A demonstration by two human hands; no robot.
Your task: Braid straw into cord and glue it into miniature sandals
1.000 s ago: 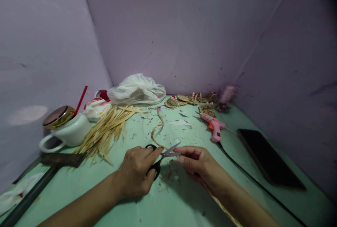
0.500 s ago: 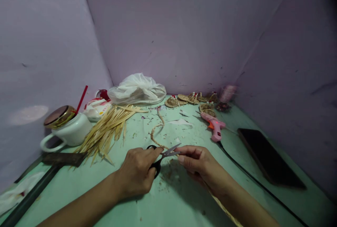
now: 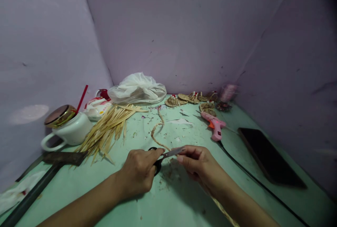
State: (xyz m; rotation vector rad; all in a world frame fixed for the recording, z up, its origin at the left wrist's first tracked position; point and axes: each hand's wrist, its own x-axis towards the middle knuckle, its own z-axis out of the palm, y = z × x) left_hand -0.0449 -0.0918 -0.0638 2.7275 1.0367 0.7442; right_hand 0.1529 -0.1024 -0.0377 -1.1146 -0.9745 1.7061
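Observation:
My left hand is closed around the black handles of a pair of scissors. The blades are together and point right, their tips at the fingers of my other hand. A thin braided straw cord winds from the back of the table toward the blades. My right hand pinches the cord between thumb and fingers beside the scissor tips. More of the cord runs out below that hand toward the front edge of the view. Whether the blades touch the cord is hidden by the fingers.
On the left are a hammer, a white mug and dry straw strips. A white plastic bag lies at the back, near woven straw pieces. A pink glue gun and a dark phone lie right.
The scissor blades have gone from parted to together, and the fingers of my left hand have drawn in on the handles. My right hand has stayed almost still.

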